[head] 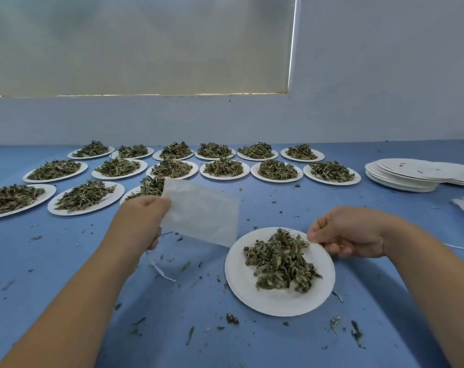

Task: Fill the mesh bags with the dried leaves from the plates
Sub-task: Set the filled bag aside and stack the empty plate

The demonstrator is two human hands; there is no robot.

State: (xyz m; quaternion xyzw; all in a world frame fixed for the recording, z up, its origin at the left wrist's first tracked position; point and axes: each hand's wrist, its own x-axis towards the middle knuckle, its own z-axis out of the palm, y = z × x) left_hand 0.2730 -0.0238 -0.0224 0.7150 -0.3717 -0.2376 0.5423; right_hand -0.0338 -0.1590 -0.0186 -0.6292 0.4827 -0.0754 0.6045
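1. The blue table (331, 341) is spreading across the whole lower view, and loose leaf crumbs are lying scattered over it around the near plate (278, 301).
2. Rows of filled plates (223, 168) are sitting beyond the near plate, toward the wall, each one carrying a heap of dried leaves; the rows are running off to the far left of the near plate.
3. A stack of empty plates (403, 179) is resting to the far right of the near plate, well apart from it.
4. The near plate, white and round, is lying on the table closest to the person, and it is holding a loose pile of dried leaves (278, 264) at its middle and upper part.
5. The mesh bag (201, 211), white and flat, is hanging in the air to the upper left of the near plate, its lower corner reaching down just over the plate's left rim; it is looking empty, though the blur is making that hard to judge.
6. The left hand (143, 219) is gripping the mesh bag by its left edge, left of the near plate, fingers curled shut around the fabric.
7. The right hand (347, 232) is pinching the upper right rim of the near plate between thumb and bent fingers.
8. A thin white drawstring (159, 269) is trailing below the left hand, left of the near plate, down onto the table.
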